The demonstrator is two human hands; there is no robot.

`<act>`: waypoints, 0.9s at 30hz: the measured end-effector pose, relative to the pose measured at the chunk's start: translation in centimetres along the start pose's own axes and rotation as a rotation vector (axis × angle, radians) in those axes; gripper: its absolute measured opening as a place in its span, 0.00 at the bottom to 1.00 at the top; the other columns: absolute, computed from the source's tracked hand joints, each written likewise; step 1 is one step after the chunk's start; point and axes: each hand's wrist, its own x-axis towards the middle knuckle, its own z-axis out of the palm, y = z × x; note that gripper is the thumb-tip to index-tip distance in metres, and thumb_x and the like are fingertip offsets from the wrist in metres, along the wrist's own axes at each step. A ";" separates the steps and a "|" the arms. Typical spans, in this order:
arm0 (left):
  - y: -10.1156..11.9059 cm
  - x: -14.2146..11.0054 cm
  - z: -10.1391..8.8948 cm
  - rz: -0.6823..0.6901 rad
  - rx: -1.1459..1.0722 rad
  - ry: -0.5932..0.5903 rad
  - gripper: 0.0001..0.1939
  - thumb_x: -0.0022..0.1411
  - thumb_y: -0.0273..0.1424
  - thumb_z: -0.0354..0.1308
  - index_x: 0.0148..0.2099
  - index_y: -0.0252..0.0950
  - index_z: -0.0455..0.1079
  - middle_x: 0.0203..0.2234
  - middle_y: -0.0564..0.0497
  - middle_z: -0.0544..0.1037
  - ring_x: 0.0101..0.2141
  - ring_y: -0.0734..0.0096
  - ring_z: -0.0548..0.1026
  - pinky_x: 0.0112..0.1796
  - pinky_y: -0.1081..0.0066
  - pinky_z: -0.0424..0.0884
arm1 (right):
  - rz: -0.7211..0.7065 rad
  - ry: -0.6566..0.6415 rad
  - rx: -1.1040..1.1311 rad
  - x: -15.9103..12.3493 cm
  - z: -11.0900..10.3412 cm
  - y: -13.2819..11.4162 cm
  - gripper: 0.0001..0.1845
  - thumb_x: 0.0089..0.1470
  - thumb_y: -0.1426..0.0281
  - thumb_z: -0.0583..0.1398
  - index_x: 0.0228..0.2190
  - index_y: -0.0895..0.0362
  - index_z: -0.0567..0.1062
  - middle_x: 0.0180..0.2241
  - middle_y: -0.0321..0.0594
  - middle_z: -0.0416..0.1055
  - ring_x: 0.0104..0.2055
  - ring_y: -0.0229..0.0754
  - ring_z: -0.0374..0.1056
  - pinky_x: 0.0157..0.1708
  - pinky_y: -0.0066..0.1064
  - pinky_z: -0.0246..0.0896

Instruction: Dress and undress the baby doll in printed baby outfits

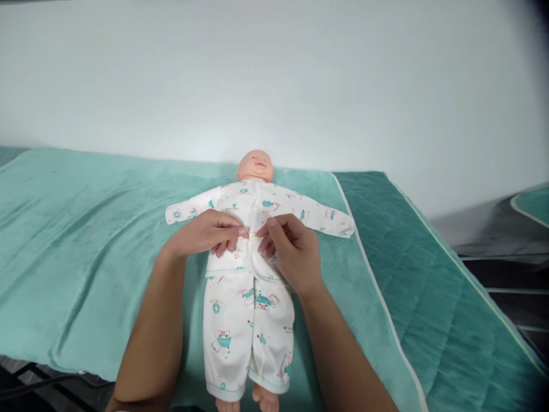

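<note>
A baby doll [256, 165] lies on its back, head toward the wall and feet toward me. It wears a white printed baby top [240, 197], arms spread wide, and matching trousers [229, 337]. My left hand [212, 233] pinches the edge of the top's front opening near the belly. Just across the opening, my right hand [289, 243] pinches the other edge between thumb and forefinger. The fingertips of both hands almost meet at the middle of the top. Whether a fastener sits between them is too small to tell.
A light green blanket [107, 246] with some wrinkles lies under the doll. To its right a darker quilted green cover [429, 286] reaches the bed's edge. A pale wall [274, 74] stands behind. Dark metal bars [510, 290] show at the right.
</note>
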 end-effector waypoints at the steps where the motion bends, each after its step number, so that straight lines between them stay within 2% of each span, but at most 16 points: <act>1: -0.1 0.1 0.1 0.013 -0.023 0.027 0.16 0.65 0.41 0.59 0.30 0.35 0.75 0.19 0.53 0.73 0.18 0.78 0.70 0.21 0.76 0.65 | -0.064 0.039 -0.056 0.0 -0.1 0.1 0.16 0.65 0.57 0.58 0.32 0.55 0.75 0.25 0.35 0.75 0.22 0.35 0.68 0.23 0.28 0.64; 3: -0.4 0.5 0.3 0.072 -0.078 0.164 0.14 0.66 0.41 0.58 0.36 0.36 0.76 0.22 0.53 0.74 0.19 0.77 0.70 0.21 0.75 0.66 | -0.222 0.104 -0.167 0.2 -0.1 0.1 0.13 0.65 0.61 0.58 0.33 0.54 0.77 0.31 0.37 0.77 0.28 0.37 0.71 0.28 0.30 0.68; 5: -0.8 1.2 0.7 0.160 -0.086 0.395 0.12 0.67 0.39 0.57 0.40 0.38 0.76 0.25 0.53 0.76 0.23 0.76 0.72 0.23 0.74 0.68 | -0.379 0.141 -0.248 0.4 -0.1 0.2 0.10 0.65 0.66 0.58 0.35 0.54 0.78 0.38 0.39 0.79 0.38 0.41 0.75 0.38 0.34 0.71; 7: -1.2 2.0 1.1 0.266 0.011 0.614 0.10 0.67 0.38 0.56 0.42 0.39 0.76 0.32 0.51 0.79 0.31 0.72 0.76 0.30 0.72 0.73 | -0.463 0.161 -0.303 0.6 -0.1 0.4 0.09 0.65 0.69 0.57 0.38 0.53 0.78 0.46 0.42 0.78 0.49 0.44 0.74 0.49 0.39 0.70; 9: -1.5 2.7 1.4 0.390 0.160 0.711 0.11 0.68 0.36 0.55 0.46 0.41 0.77 0.43 0.49 0.80 0.43 0.67 0.77 0.42 0.67 0.75 | -0.476 0.160 -0.370 0.9 0.1 0.7 0.10 0.65 0.70 0.56 0.43 0.53 0.78 0.52 0.43 0.75 0.56 0.45 0.70 0.55 0.43 0.68; 11: -1.8 3.3 1.6 0.513 0.279 0.686 0.13 0.70 0.35 0.53 0.51 0.42 0.76 0.51 0.48 0.78 0.54 0.64 0.74 0.55 0.60 0.71 | -0.466 0.147 -0.445 1.2 0.2 1.2 0.13 0.66 0.70 0.55 0.47 0.54 0.77 0.56 0.45 0.72 0.60 0.47 0.67 0.60 0.46 0.64; 14: -2.3 4.1 1.9 0.601 0.386 0.582 0.17 0.72 0.36 0.50 0.57 0.42 0.73 0.58 0.47 0.75 0.62 0.62 0.67 0.64 0.53 0.61 | -0.466 0.094 -0.550 1.5 0.2 1.9 0.17 0.66 0.69 0.54 0.53 0.55 0.74 0.60 0.46 0.68 0.64 0.48 0.61 0.65 0.51 0.58; 17: -2.6 4.8 2.2 0.580 0.460 0.514 0.18 0.72 0.37 0.49 0.59 0.43 0.72 0.62 0.48 0.72 0.67 0.60 0.61 0.67 0.50 0.56 | -0.467 0.036 -0.611 1.6 0.1 2.1 0.20 0.67 0.68 0.52 0.57 0.56 0.72 0.64 0.45 0.64 0.68 0.49 0.56 0.67 0.52 0.54; 19: -2.6 5.2 2.3 0.545 0.452 0.514 0.18 0.73 0.37 0.48 0.58 0.43 0.73 0.62 0.49 0.71 0.66 0.61 0.61 0.67 0.51 0.56 | -0.454 0.017 -0.632 1.6 0.1 2.0 0.21 0.68 0.67 0.51 0.58 0.55 0.72 0.65 0.44 0.62 0.69 0.48 0.54 0.68 0.52 0.52; 24: -2.1 5.5 2.1 0.437 0.278 0.556 0.12 0.68 0.36 0.56 0.48 0.43 0.78 0.59 0.49 0.74 0.62 0.62 0.67 0.64 0.57 0.62 | -0.407 0.002 -0.645 1.4 0.2 1.8 0.22 0.68 0.65 0.51 0.59 0.52 0.72 0.66 0.41 0.61 0.70 0.50 0.52 0.68 0.55 0.51; 27: -2.0 5.7 1.7 0.419 0.198 0.526 0.10 0.66 0.35 0.58 0.48 0.43 0.78 0.59 0.50 0.73 0.63 0.61 0.66 0.63 0.58 0.62 | -0.407 0.022 -0.608 1.4 0.4 1.8 0.21 0.68 0.65 0.51 0.58 0.52 0.73 0.65 0.41 0.62 0.69 0.49 0.53 0.67 0.55 0.53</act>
